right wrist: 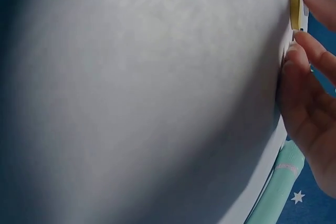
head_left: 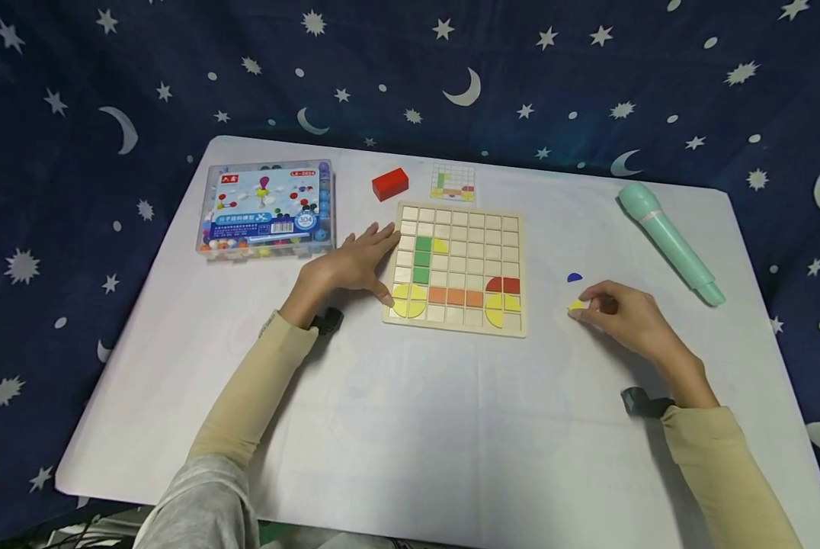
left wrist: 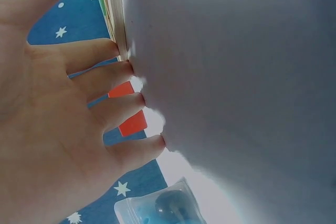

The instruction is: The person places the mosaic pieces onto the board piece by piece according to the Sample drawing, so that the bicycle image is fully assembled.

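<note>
A wooden grid board (head_left: 456,329) lies flat on the table, with green, yellow, orange and red pieces in several of its squares. My left hand (head_left: 355,263) is spread at the board's left side, its fingertips and thumb touching the edge; in the left wrist view the fingers of this hand (left wrist: 58,103) look straight. To the right of the board, my right hand (head_left: 626,316) pinches a small yellow piece (head_left: 574,306) between thumb and finger, low over the table. The same yellow piece (right wrist: 295,11) appears edge-on in the right wrist view. Just beyond it lies a blue half-round piece (head_left: 574,277).
Behind the board are a red block (head_left: 390,184) and a small pattern card (head_left: 453,182). A clear plastic box (head_left: 266,210) of colored balls stands at the back left. A mint-green microphone-shaped object (head_left: 672,244) lies at the right. A starry cloth (head_left: 396,69) hangs behind the table.
</note>
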Tool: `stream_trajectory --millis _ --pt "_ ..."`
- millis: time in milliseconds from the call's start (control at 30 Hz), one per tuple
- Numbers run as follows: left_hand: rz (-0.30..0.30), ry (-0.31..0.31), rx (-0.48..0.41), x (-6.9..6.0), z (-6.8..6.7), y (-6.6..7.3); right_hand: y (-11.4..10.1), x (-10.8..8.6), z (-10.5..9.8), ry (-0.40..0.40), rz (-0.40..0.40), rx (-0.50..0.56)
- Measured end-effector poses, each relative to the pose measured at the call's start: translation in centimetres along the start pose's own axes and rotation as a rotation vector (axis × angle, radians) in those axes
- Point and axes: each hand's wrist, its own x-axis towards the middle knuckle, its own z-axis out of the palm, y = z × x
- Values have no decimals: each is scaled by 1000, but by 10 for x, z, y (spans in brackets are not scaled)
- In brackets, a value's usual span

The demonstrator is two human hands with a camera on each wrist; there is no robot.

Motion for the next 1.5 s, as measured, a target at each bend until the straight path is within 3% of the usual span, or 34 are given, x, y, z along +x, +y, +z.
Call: stream_trajectory --millis 233,500,633,933,1500 --pt "1 0 2 1 1 -1 -4 2 3 -5 -8 -5" --pt "-4 -5 3 -1 0 0 -8 4 2 19 -73 67" --pt "0 -7 4 0 -1 1 -12 4 4 4 -47 92" --pt "3 -5 1 0 1 0 -25 3 6 -74 15 126" --pt "3 -6 4 -3 -1 1 -53 12 15 -231 23 227"
